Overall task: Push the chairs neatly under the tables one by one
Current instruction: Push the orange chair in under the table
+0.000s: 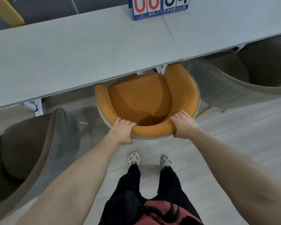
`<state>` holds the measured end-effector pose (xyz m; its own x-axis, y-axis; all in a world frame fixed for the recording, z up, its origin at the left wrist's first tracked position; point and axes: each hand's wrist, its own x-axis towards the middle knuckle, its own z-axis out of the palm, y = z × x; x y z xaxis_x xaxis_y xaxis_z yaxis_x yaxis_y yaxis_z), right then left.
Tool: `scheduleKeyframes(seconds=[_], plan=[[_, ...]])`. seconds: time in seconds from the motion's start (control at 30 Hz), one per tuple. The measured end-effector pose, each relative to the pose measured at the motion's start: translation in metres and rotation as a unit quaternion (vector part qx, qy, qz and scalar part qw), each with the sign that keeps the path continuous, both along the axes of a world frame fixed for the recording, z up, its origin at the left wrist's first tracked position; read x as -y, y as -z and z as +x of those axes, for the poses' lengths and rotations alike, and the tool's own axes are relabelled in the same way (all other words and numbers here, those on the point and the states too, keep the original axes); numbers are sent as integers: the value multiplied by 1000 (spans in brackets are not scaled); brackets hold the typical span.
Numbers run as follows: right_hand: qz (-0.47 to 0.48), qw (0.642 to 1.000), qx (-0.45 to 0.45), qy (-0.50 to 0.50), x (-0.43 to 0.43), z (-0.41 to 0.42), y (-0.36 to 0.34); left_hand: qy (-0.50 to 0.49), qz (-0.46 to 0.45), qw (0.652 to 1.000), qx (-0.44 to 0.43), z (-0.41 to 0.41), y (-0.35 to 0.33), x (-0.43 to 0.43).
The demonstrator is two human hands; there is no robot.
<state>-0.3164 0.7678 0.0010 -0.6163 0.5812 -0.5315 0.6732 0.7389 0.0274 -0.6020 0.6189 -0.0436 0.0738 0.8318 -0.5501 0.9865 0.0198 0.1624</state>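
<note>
Two hands are working the orange chair (pixel 139 101) right now, left hand (pixel 122 130) and right hand (pixel 183 125) both curling fingers over the top of the backrest, thumbs wrapping round the outside, so a proper grip on each side. Chair's sitting at the near edge of the desk (pixel 71 54), front of the seat already tucking under, back half still sticking out toward the person.

Stuff that could go sideways, just my guess: the armrests are riding close to the underside of the near edge, so pushing hard might be jamming them against it. Desk legs (pixel 162 69) are showing right by the chair's right arm too, so a crooked shove could be catching there. Grey chair (pixel 234 82) on the right and brown chair (pixel 31 151) on the left are both near, so drifting either way means bumping them.

Containers: not seeing any. Only a scoreboard (pixel 160 8) standing at the desk's far edge.
</note>
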Motion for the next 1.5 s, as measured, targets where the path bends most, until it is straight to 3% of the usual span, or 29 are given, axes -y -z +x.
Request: scheduleKeyframes(seconds=[0.3,0.67,1.5], plan=[[-15,993,-66,-97,-32,14,27,-101,27,994,-15,36,5,-1],[-28,991,-84,-96,-30,16,34,-140,31,989,-15,50,6,10],[-2,992,-52,-114,103,83,47,-138,46,989,-24,118,4,147]])
